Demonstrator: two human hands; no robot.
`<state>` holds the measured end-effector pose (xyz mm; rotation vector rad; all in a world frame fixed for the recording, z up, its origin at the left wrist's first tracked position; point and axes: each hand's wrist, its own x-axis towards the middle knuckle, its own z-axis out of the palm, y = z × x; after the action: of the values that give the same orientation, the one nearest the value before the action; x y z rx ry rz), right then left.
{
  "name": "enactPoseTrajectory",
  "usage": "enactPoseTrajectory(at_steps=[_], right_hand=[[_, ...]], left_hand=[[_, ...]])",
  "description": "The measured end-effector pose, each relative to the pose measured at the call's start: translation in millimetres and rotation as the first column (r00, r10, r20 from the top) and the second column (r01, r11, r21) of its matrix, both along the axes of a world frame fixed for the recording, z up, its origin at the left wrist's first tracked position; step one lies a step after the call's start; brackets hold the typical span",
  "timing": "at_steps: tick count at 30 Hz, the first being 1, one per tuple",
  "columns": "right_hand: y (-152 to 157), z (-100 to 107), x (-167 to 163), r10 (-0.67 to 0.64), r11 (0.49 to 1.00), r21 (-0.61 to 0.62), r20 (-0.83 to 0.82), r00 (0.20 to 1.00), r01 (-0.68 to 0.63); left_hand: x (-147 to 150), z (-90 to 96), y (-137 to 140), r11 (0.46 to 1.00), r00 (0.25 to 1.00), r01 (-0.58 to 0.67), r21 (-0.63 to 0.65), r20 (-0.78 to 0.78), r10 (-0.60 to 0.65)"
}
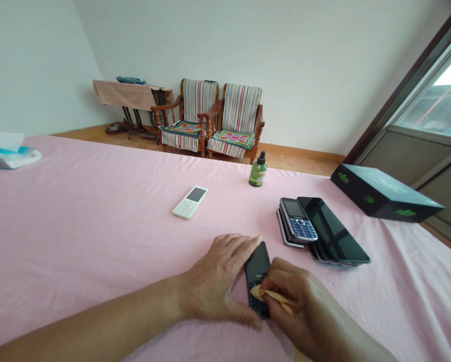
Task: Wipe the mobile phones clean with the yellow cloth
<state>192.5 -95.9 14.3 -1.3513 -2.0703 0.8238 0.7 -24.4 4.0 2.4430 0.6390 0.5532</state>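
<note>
A dark keypad phone [258,267] lies flat on the pink cloth in front of me. My left hand [222,274] grips it by its two ends, fingers at the far end and thumb at the near end. Pinched in my right hand [298,296] is a folded yellow wiping cloth [272,295], pressed against the keypad. Part of the cloth is hidden by my fingers. Farther off to the left lies a white keypad phone [191,202]. A blue keypad phone [298,220] tops a small stack on the right, beside a pile of black smartphones [333,229].
A green spray bottle [258,171] stands near the far edge of the pink tablecloth [97,216]. To the right sits a black box [383,193]; a tissue pack [10,153] is at far left. Two wooden chairs [238,118] and a covered sewing table [127,94] stand beyond.
</note>
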Motion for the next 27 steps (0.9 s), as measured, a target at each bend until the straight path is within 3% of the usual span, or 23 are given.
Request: enactPoseTrajectory(at_steps=[3, 9, 15, 20, 27], right_hand=[[0.5, 3.9, 2.1, -0.06, 0.998, -0.032, 0.056, 0.997, 0.062], [-1.7, -4.9, -4.4, 0.06, 0.998, -0.001, -0.082, 0.995, -0.06], [-3.3, -6.8, -4.2, 0.096, 0.994, 0.057, -0.007, 0.995, -0.095], [-0.5, -3.5, 1.4, -0.013, 0.992, 0.125, -0.011, 1.0, 0.014], [-3.8, -9.7, -2.4, 0.031, 0.995, 0.093, -0.001, 1.0, -0.031]], left_hand=[[0.3, 0.5, -0.7, 1.0, 1.0, -0.007, 0.001, -0.025, 0.007], [0.7, 1.2, -0.5, 1.0, 1.0, -0.007, -0.01, -0.008, 0.007], [-0.1, 0.7, 0.1, 1.0, 1.0, 0.008, 0.002, 0.014, -0.008], [-0.4, 0.7, 0.0, 1.0, 1.0, 0.006, 0.013, -0.025, -0.005], [-0.1, 1.5, -0.1, 1.0, 1.0, 0.005, 0.005, -0.018, -0.005]])
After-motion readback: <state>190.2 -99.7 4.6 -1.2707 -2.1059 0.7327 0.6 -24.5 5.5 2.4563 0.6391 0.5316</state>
